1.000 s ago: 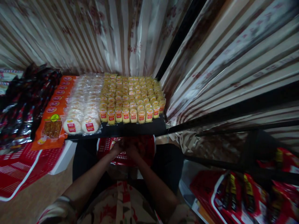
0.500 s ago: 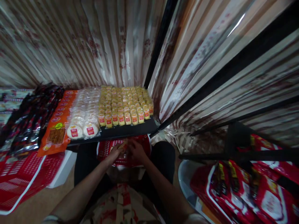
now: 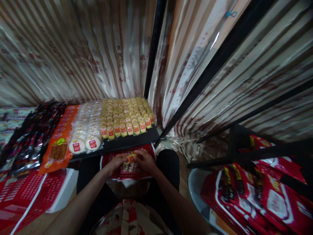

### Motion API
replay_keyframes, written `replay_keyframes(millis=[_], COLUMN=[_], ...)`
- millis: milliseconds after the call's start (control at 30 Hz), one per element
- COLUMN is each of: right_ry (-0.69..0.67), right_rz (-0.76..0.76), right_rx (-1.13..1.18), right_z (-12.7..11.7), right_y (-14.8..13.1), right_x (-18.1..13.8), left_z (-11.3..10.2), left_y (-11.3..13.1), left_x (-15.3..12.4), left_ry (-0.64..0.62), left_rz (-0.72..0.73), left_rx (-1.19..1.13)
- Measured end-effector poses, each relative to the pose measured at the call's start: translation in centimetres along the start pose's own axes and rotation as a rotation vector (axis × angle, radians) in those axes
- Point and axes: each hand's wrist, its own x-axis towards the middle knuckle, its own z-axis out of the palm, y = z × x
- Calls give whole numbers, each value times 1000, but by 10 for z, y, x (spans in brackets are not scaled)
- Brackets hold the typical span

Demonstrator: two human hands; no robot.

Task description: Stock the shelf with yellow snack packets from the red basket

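Observation:
Between my two hands is a small yellow wrapped snack cake (image 3: 130,158) with a red label. My left hand (image 3: 117,162) pinches its left end, and my right hand (image 3: 145,160) grips the right end. Both hands are above a red plastic basket (image 3: 119,175) held between my knees, with several wrapped pieces in it. Just beyond, a black shelf (image 3: 129,141) bears rows of similar yellow wrapped cakes (image 3: 126,117). Left of them lie round white wrapped crackers (image 3: 85,142).
An orange snack bag (image 3: 57,147) and dark shiny packets (image 3: 26,140) lie further left on the shelf. Below them stands another red basket (image 3: 26,192). At right are red-and-white bags (image 3: 274,199) in a basket, beside black frame bars (image 3: 195,94).
My hands have drawn slightly apart and the yellow snack cake between them now shows more clearly, label up. The whole view has shifted a little with my head.

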Motion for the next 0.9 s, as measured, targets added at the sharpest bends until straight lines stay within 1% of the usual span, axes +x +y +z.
replay_keyframes(millis=[167, 300, 367, 467, 533, 633, 700, 800, 900], right_ry=[10, 29, 81, 206, 271, 294, 322, 431, 522], right_rz=[-98, -128, -144, -173, -165, -146, -159, -186, -181], right_rx=[-82, -162, -206, -259, -278, -268, -260, -287, -290], right_z=[-12, -18, -18, -20, -24, -33, -39, -43, -40], right_y=[-11, -12, -10, -9, -10, -14, -16, -17, -15], right_x=[-4, -6, -5, -2, 1, 5, 8, 10, 12], left_z=[0, 8, 14, 23, 28, 35, 39, 44, 48], left_y=[28, 43, 50, 61, 69, 82, 91, 109, 134], left_x=[4, 16, 23, 32, 35, 37, 40, 47, 55], left_ry=[-11, 23, 64, 132, 140, 136, 165, 236, 374], left_rz=[108, 169, 200, 289, 375, 487, 512, 530, 544], left_rx=[194, 364, 437, 506, 580, 745, 819, 891, 960])
